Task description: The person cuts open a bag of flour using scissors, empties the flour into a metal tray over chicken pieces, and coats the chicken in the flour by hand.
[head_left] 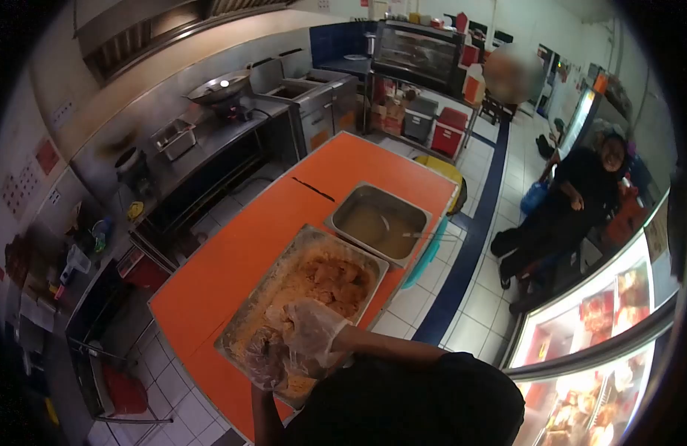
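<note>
1. On my far left, beyond the worktop [202,275], a metal pan [174,141] is sitting on the steel counter [154,186], and a wok [218,89] is resting over the stove.
2. My left hand [263,358], in a clear plastic glove, is working low in the near end of the tray [349,245]. Its grip is looking curled, but I cannot tell whether it is pinching anything.
3. The tray is lying on the worktop and holding orange powder [265,301], spread over its bottom and clinging to its walls.
4. My right hand [310,328], also gloved, is reaching in over the tray's side, fingers bending down towards my left hand. I cannot tell whether its grip is closing on a piece; loose plastic is hiding the fingertips.
5. Coated pieces [332,286] are lying in a heap towards the tray's far end, just past my right hand. I am, as I judge it, handling the coating by hand; any move from here is calling for low hands and a gentle grip, keeping powder inside the rim.
6. Right of the tray, a smaller pan [395,198] is holding cloudy liquid [366,227], with a utensil [431,236] sticking out over its side.
7. Farther right, a person [581,193] in dark clothes is leaning back near the lit display case [596,316].
</note>
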Demonstrator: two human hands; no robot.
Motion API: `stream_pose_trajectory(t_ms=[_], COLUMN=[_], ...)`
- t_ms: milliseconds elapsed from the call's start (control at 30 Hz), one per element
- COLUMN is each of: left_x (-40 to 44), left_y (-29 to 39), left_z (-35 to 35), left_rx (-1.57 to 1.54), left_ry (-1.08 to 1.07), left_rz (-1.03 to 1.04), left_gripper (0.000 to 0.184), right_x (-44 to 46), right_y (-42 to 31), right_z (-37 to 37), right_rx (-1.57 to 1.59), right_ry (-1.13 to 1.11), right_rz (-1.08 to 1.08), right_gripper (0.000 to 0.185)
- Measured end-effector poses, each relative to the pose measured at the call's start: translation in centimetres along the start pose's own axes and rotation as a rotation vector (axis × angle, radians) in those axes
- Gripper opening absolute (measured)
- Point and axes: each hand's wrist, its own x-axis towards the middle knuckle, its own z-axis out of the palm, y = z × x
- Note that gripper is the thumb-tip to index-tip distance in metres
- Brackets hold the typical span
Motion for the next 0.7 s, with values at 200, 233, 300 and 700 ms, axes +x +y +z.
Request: stream_pose_trajectory(t_ms=[200,233,300,700], left_x=[2.6,2.4,3.2,3.7], left_y=[9.9,7.9,5.0,4.2], left_z=[-2.2,-2.1,-1.7,-2.4], left_rx=[0.344,0.351,-0.626,-0.797], left_ry=[0.227,0.257,0.092,-0.191], left_rz=[0.230,0.214,-0.108,-0.227], left_gripper=[0.029,0.029,0.040,0.055], right_x=[2.3,3.2,5.4,5.4], right_y=[-2.7,-3.6,-6.0,-5.3], right_z=[-2.4,-3.4,-6.1,-5.6], right_rx=[0.000,0.013,0.239,0.659], right_ry=[-0.165,-0.184,-0.460,-0.337], right_rz=[-0.116,-0.141,0.292,0.047], right_gripper=[0.038,0.038,0.031,0.031])
